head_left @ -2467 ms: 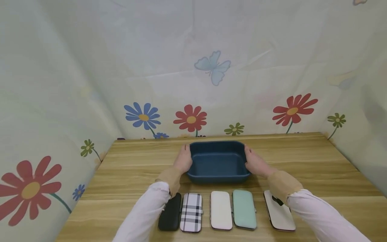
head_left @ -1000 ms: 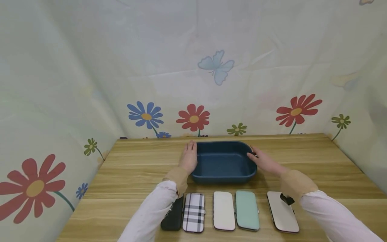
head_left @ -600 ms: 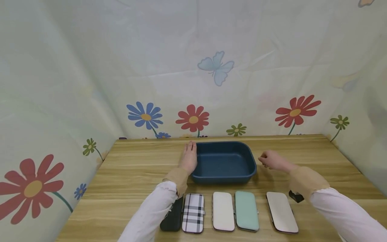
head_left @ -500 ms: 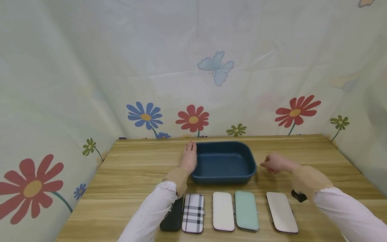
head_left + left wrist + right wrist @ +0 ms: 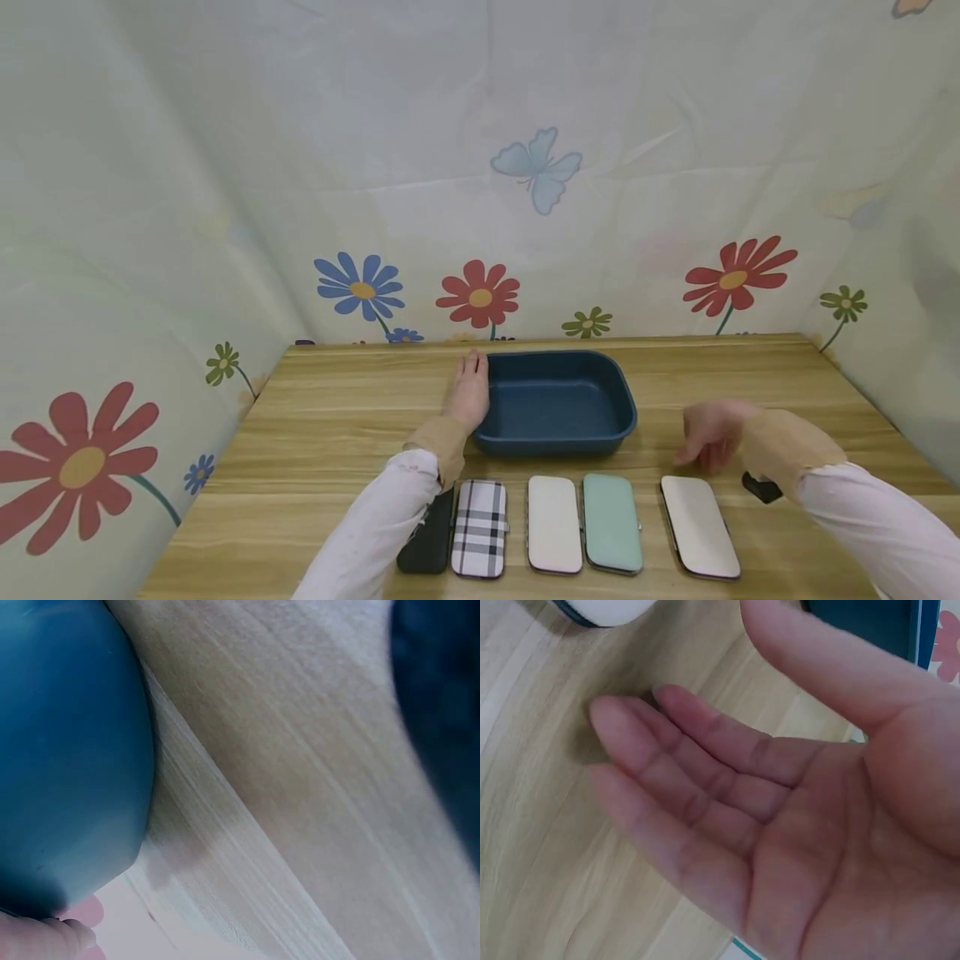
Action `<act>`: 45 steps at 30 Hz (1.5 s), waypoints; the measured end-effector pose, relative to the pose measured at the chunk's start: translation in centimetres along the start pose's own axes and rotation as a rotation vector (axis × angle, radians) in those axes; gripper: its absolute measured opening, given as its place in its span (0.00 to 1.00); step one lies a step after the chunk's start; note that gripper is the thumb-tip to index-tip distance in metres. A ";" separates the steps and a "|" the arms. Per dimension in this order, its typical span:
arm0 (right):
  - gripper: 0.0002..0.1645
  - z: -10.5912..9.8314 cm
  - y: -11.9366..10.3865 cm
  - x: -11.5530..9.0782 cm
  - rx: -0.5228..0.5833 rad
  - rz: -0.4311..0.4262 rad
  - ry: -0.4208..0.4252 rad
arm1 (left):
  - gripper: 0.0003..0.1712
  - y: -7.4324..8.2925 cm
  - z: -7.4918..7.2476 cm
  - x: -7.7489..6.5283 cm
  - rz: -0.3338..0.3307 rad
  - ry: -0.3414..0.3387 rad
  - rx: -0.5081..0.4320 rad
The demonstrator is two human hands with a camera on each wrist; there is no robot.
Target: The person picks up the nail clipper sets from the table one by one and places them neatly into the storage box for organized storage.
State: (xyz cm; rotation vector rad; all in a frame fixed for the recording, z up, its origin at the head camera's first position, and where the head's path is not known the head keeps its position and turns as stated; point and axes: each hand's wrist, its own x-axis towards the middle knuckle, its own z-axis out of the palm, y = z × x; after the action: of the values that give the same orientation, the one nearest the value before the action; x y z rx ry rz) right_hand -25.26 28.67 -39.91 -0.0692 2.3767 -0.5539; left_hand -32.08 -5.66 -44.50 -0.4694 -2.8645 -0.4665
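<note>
A dark blue rectangular bin [image 5: 555, 446] stands toward the back of the wooden table. My left hand [image 5: 470, 396] rests along its left end with fingers fairly straight; the left wrist view shows the bin's outer wall [image 5: 67, 750] and a fingertip [image 5: 75, 937] by it. My right hand [image 5: 712, 433] hovers, slightly blurred, right of the bin and just behind a beige flat case [image 5: 700, 527]. The right wrist view shows its palm [image 5: 817, 817] with loosely bent fingers, thumb spread, holding nothing.
Left of the beige case lie a mint green case [image 5: 612, 522], a white case [image 5: 554, 525], a plaid case [image 5: 479, 529] and a black case [image 5: 427, 537], partly hidden by my left sleeve. A flower-printed cloth [image 5: 615, 242] hangs behind the table.
My right hand has let go of the bin's right end and moved right, then toward the beige case. The left hand has stayed at the bin, which earlier shifted slightly right in view.
</note>
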 end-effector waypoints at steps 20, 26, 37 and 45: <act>0.20 1.0 -0.5 -0.9 -0.028 0.025 -0.158 | 0.26 0.1 -0.1 0.0 -0.020 -0.003 -0.023; 0.25 1.5 -1.0 -1.0 -0.068 0.043 -0.159 | 0.27 0.1 -0.1 0.1 -0.020 -0.005 -0.017; 0.28 2.1 -1.5 -1.2 -0.030 0.071 -0.073 | 0.25 0.1 -0.2 0.1 0.010 0.006 0.010; 0.25 2.2 -1.8 -0.8 0.170 0.122 -0.064 | 0.26 0.1 -0.1 0.1 0.014 0.015 0.007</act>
State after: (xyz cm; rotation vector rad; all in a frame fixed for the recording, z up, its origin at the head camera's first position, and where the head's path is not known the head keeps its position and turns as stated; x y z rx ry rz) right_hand -23.45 26.40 -40.17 0.1313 2.2455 -0.6819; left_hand -32.11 -5.59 -44.37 -0.4827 -2.8458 -0.4548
